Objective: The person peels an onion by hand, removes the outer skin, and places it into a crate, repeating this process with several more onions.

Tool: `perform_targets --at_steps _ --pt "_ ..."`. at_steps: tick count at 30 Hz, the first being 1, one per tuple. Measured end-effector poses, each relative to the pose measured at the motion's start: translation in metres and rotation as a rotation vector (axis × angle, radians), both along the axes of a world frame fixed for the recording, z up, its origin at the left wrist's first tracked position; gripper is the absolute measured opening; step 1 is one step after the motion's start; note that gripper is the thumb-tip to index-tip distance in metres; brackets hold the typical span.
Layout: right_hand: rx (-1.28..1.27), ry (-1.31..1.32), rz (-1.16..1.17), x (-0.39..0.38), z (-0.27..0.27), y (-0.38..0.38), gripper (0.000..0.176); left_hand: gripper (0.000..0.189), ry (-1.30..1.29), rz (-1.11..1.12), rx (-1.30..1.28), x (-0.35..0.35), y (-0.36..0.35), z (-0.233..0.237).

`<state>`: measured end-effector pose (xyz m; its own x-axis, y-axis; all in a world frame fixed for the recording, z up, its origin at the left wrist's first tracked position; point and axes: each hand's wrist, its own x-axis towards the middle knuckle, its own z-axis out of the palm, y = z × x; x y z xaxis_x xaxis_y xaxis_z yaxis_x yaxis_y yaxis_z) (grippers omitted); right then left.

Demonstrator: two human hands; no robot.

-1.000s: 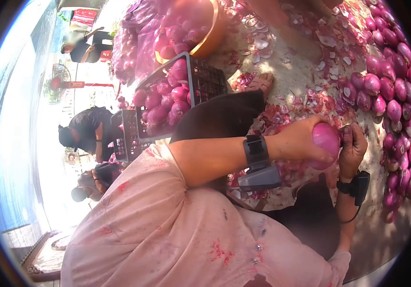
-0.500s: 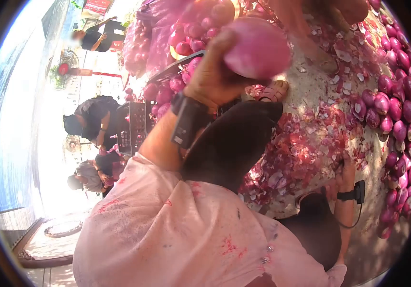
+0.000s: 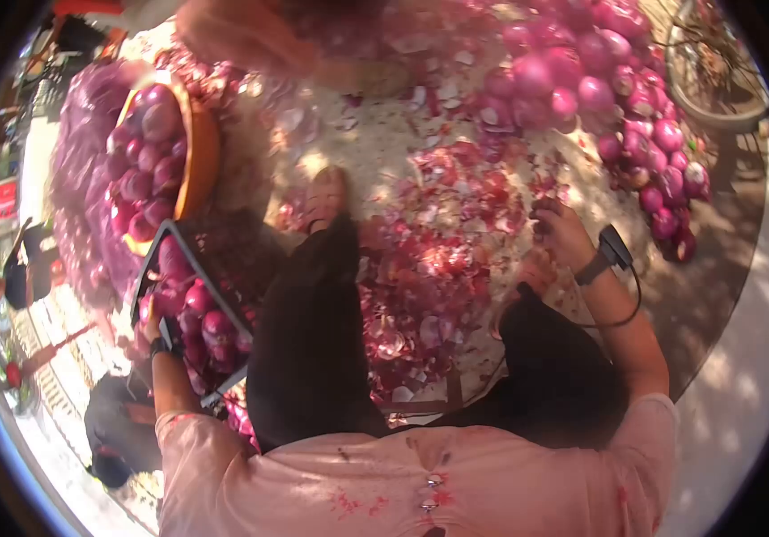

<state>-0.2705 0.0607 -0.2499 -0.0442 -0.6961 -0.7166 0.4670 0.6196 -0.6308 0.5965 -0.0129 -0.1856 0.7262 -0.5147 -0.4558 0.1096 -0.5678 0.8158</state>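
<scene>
My left fingers (image 3: 152,308) have dropped to the crate (image 3: 210,277) of onions (image 3: 219,326); can't tell what they grip. Right fingers (image 3: 553,217) curl near peelings (image 3: 438,259), hold also unclear.

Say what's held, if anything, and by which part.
Can't tell: left grip is at onions in the crate, hold unclear; right grip is curled, any hold hidden.

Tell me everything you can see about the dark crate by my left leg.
The open-topped dark crate, apparently plastic, sits beside the left trouser leg, near the orange basin. Its straight rim runs slantwise in view, and purplish-red onions lie inside. The left hand is at its left side; whether it grips anything is unclear.
</scene>
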Motion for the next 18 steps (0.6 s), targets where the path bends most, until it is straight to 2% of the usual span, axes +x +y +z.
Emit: perform_targets --at_steps 1,3,5,7,9,10,11,13,15,17,18 --pt "0.012 0.081 0.052 -0.014 -0.008 -0.010 0.014 0.089 -0.201 0.108 0.127 -0.012 -0.012 0.003" --pt "-0.031 0.324 0.113 -0.042 -0.026 -0.036 0.018 0.070 -1.104 -0.253 0.613 -0.010 -0.002 0.005" --pt "-0.211 0.854 0.316 -0.067 -0.035 -0.067 0.028 0.070 -0.851 -0.355 0.169 -0.024 0.001 0.021" --pt "-0.277 0.946 0.404 -0.081 -0.030 -0.102 0.042 0.054 -1.142 -0.485 0.035 -0.037 -0.014 0.043" --pt "-0.660 1.367 0.628 -0.084 -0.035 -0.137 0.052 0.046 -0.963 -0.692 -0.334 -0.090 -0.039 0.066" --pt "-0.553 1.376 0.709 -0.076 -0.035 -0.151 0.056 0.045 -0.932 -0.811 -0.373 -0.139 -0.055 0.085" --pt "-0.696 1.574 0.737 -0.074 -0.051 -0.162 0.056 0.043 -0.899 -0.926 -0.412 -0.199 -0.073 0.103" --pt "-0.428 1.600 0.745 -0.059 -0.075 -0.177 0.058 0.035 -0.313 -0.817 -0.412 -0.317 -0.107 0.136" --pt "-0.351 1.938 0.480 -0.029 -0.108 -0.176 0.059 0.033 -0.324 -1.087 -0.374 -0.371 -0.131 0.135" --pt "-0.311 1.933 0.476 -0.016 -0.093 -0.166 0.058 0.032 -0.292 -1.377 -0.336 -0.444 -0.145 0.137" --pt "-0.294 1.841 0.378 -0.017 -0.092 -0.162 0.056 0.033 -0.129 -1.434 -0.313 -0.469 -0.153 0.125"
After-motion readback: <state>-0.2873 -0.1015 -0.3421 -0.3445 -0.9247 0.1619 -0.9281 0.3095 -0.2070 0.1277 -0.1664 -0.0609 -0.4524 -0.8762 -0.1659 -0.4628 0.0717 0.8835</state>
